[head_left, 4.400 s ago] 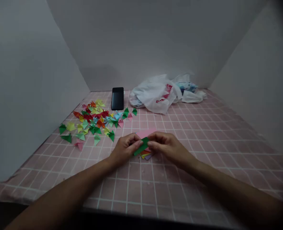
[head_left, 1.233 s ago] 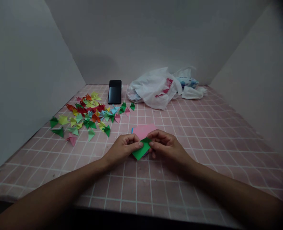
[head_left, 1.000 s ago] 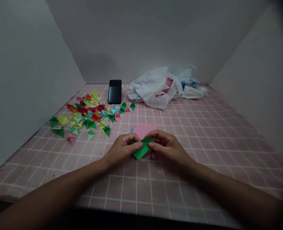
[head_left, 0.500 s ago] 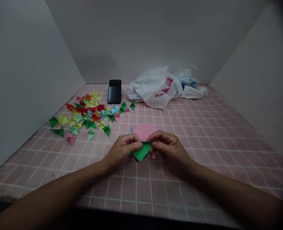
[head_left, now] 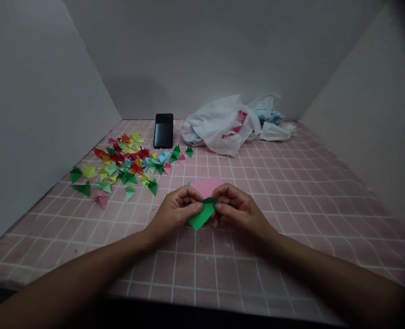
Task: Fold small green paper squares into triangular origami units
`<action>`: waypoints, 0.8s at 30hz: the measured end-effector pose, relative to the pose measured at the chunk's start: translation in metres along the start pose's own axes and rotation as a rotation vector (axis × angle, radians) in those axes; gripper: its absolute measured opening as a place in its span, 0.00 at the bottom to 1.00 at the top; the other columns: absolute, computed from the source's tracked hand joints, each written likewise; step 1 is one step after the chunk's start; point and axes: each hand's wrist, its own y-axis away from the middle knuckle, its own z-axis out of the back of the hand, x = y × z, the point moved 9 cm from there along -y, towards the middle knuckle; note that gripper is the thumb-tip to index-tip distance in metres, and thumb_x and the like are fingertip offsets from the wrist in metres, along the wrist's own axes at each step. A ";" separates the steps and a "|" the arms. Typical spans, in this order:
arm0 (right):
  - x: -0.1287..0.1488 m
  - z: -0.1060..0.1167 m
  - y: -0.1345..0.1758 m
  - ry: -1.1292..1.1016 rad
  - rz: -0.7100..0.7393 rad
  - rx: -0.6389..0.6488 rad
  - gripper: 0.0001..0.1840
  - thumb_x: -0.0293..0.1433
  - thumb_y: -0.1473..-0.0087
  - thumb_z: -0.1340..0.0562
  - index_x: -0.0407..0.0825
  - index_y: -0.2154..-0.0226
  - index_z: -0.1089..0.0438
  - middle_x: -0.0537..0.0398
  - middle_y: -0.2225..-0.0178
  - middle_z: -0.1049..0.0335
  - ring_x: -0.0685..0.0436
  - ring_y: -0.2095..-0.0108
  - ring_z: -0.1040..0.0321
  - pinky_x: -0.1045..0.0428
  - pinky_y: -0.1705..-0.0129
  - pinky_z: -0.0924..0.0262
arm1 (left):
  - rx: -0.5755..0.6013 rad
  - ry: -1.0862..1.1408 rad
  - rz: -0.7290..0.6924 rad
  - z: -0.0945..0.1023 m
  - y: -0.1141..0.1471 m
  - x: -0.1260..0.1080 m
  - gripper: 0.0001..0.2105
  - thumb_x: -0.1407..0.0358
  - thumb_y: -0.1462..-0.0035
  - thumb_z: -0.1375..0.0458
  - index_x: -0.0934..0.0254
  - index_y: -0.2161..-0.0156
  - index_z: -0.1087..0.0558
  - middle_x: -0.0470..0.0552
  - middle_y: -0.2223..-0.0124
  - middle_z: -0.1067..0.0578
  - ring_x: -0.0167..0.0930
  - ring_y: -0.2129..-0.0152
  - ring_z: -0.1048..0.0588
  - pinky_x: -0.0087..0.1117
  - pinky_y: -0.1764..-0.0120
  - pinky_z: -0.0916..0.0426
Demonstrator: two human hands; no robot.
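Note:
A green sheet of origami paper [head_left: 202,216] is held up between both hands near the front middle of the table, one corner pointing down toward me. My left hand [head_left: 180,208] pinches its left edge, thumb on top. On the opposite edge, my right hand [head_left: 234,204] grips it between thumb and fingers. A darker green folded flap shows along the paper's top, between the thumbs. Just behind the hands lies a stack of pink paper [head_left: 207,185], with a bit of blue at its left corner; the hands partly cover it.
Many small folded paper pieces [head_left: 130,160] in several colours lie scattered at the left. Behind them is a black phone [head_left: 163,130]. A white plastic bag [head_left: 223,125] and a smaller bluish bag [head_left: 270,119] sit at the back. Pale walls enclose three sides of the pink checked tablecloth [head_left: 291,205].
The flap at the green paper's top now stands up in a dark green peak between the thumbs. My right fingers have shifted slightly upward. Things on the table stay put.

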 end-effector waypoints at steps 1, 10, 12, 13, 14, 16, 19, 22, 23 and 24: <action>0.000 0.000 0.000 -0.008 0.004 0.005 0.07 0.30 0.45 0.36 0.49 0.64 0.34 0.60 0.76 0.27 0.50 0.77 0.28 0.53 0.71 0.34 | -0.006 0.005 -0.008 0.001 0.000 0.000 0.12 0.61 0.50 0.33 0.65 0.64 0.28 0.45 0.73 0.27 0.25 0.77 0.28 0.26 0.72 0.35; -0.004 0.005 0.000 -0.078 0.036 -0.017 0.02 0.30 0.44 0.36 0.49 0.65 0.30 0.59 0.76 0.25 0.49 0.76 0.27 0.52 0.68 0.33 | -0.017 0.105 -0.015 0.001 0.000 -0.002 0.08 0.65 0.50 0.34 0.65 0.66 0.26 0.46 0.72 0.23 0.27 0.75 0.24 0.27 0.69 0.32; -0.005 0.005 0.000 -0.088 0.032 -0.013 0.03 0.31 0.44 0.36 0.48 0.66 0.29 0.59 0.76 0.25 0.49 0.76 0.27 0.51 0.68 0.33 | -0.015 0.111 -0.014 0.000 0.000 -0.003 0.08 0.65 0.51 0.34 0.65 0.67 0.26 0.47 0.72 0.23 0.28 0.75 0.24 0.28 0.69 0.31; -0.004 0.005 0.000 -0.085 0.035 -0.011 0.03 0.30 0.44 0.36 0.48 0.65 0.29 0.58 0.76 0.25 0.49 0.76 0.27 0.51 0.69 0.33 | -0.011 0.118 -0.007 -0.001 0.000 -0.003 0.08 0.65 0.51 0.34 0.65 0.67 0.26 0.47 0.73 0.22 0.28 0.75 0.24 0.28 0.69 0.31; -0.003 0.005 0.000 -0.073 0.040 -0.009 0.03 0.30 0.44 0.36 0.48 0.65 0.29 0.58 0.75 0.24 0.49 0.75 0.27 0.51 0.68 0.33 | -0.007 0.129 0.001 -0.001 0.000 -0.002 0.08 0.65 0.51 0.34 0.65 0.67 0.26 0.46 0.73 0.22 0.28 0.76 0.23 0.29 0.69 0.31; 0.002 0.003 0.000 -0.032 0.054 0.001 0.03 0.30 0.45 0.35 0.48 0.66 0.29 0.58 0.75 0.24 0.49 0.75 0.27 0.51 0.68 0.33 | -0.005 0.161 0.017 -0.001 -0.001 -0.001 0.07 0.65 0.51 0.34 0.65 0.67 0.26 0.46 0.74 0.23 0.29 0.77 0.24 0.29 0.69 0.30; 0.007 0.001 0.000 0.018 0.071 0.021 0.02 0.29 0.45 0.36 0.48 0.67 0.28 0.57 0.75 0.24 0.49 0.74 0.26 0.50 0.67 0.32 | -0.006 0.188 0.021 -0.001 -0.001 0.000 0.07 0.66 0.52 0.35 0.64 0.67 0.27 0.46 0.75 0.23 0.28 0.77 0.24 0.29 0.69 0.31; 0.007 0.001 0.000 0.010 0.074 0.024 0.01 0.29 0.45 0.36 0.48 0.68 0.28 0.57 0.75 0.24 0.49 0.75 0.26 0.51 0.67 0.32 | 0.005 0.144 -0.002 -0.002 0.000 -0.004 0.05 0.67 0.51 0.36 0.64 0.68 0.27 0.46 0.74 0.23 0.28 0.77 0.25 0.28 0.70 0.32; 0.006 0.002 0.000 -0.002 0.071 0.019 0.01 0.29 0.45 0.36 0.48 0.68 0.28 0.58 0.75 0.24 0.49 0.75 0.26 0.51 0.68 0.32 | 0.009 0.111 -0.018 -0.001 0.000 -0.006 0.05 0.67 0.51 0.36 0.65 0.68 0.27 0.46 0.74 0.23 0.28 0.77 0.25 0.28 0.70 0.32; 0.005 0.002 0.001 -0.017 0.065 0.014 0.01 0.29 0.45 0.36 0.48 0.68 0.28 0.58 0.75 0.24 0.49 0.75 0.27 0.51 0.68 0.33 | 0.011 0.077 -0.036 -0.001 0.000 -0.008 0.05 0.67 0.51 0.36 0.65 0.68 0.26 0.46 0.74 0.23 0.27 0.76 0.25 0.28 0.70 0.33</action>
